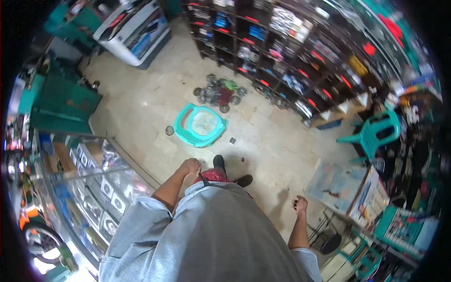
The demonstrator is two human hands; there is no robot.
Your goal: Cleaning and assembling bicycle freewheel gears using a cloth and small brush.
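Note:
My left hand hangs beside my red patterned shorts, its fingers curled; what, if anything, is inside them is hidden. My right hand hangs out to the right near a worn light-blue tabletop, fingers curled round what may be a small dark thing, too blurred to name. Ahead on the tiled floor lies a turquoise plastic ring-shaped item with a pale middle. Beyond it is a cluster of metal parts and wheels, with green and dark-red pieces among them.
A glass display case flanks my left. Green cabinets and a white chest-like unit stand at the back left. Dark cubby shelves line the back. A turquoise chair and dark stool are to the right.

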